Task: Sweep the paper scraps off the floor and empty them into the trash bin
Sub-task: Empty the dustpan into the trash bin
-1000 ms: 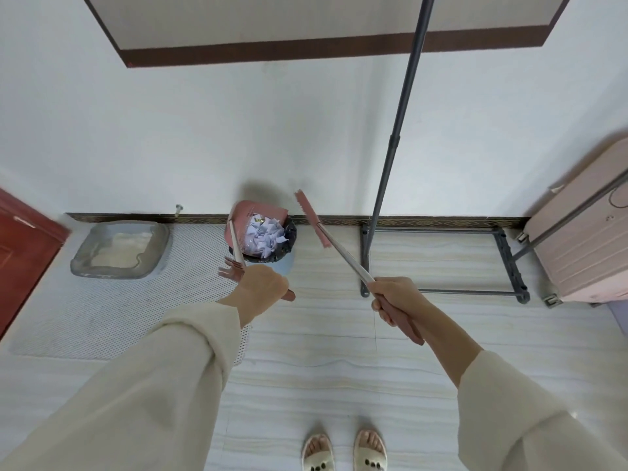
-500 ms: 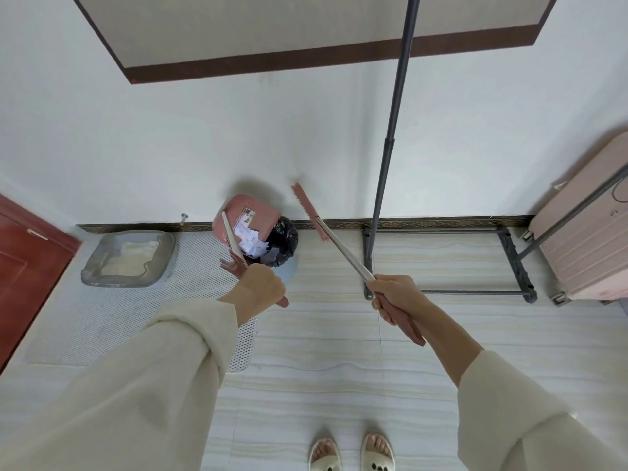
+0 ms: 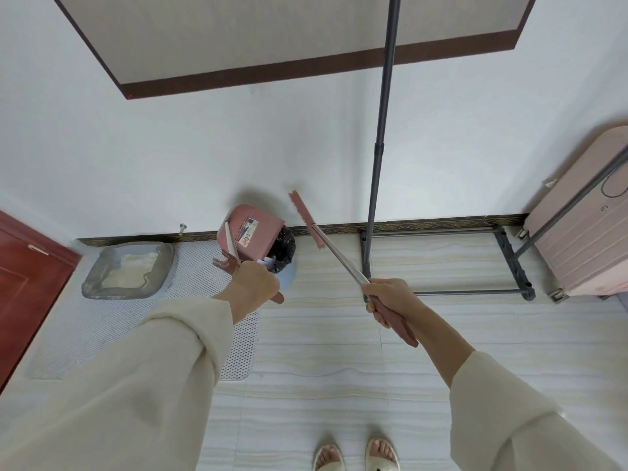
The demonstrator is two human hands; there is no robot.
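Dustpan [image 3: 253, 232] tipped over black-lined trash bin [image 3: 283, 248]; white scrap [image 3: 266, 263] at rim.

The pink dustpan [image 3: 249, 231] is tipped up over the trash bin [image 3: 283, 248], its underside with a printed label facing the camera and its long handle slanting down toward the near side. The bin — blue-grey, lined with a black bag — stands on the floor against the wall, with a few white paper scraps [image 3: 267, 263] showing at its rim just below the pan. The broom [image 3: 307, 219] is held off the floor, its pink head raised against the wall just right of the bin — its metal handle runs down to a pink grip.
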